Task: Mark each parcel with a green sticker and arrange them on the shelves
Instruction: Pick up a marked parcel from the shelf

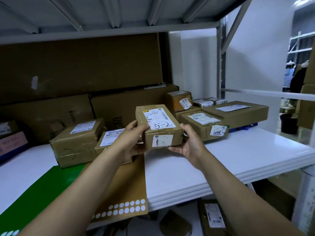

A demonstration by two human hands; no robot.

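Note:
Both my hands hold a small brown parcel (160, 126) above the white shelf (238, 159); its top label reads "5-2". My left hand (132, 141) grips its left side, thumb on top. My right hand (189, 143) grips its right side from below. A green sticker (182, 135) shows at the parcel's right front corner. A green sheet (39, 189) and a brown backing sheet with white round spots (129, 201) lie on the shelf under my left forearm.
Two parcels (76, 142) sit left of the held one, several more (204, 125) to the right, one flat box (238, 111) behind. Large cartons (76, 68) fill the back. A pink box (12, 142) sits far left. More parcels (213, 217) lie on the level below.

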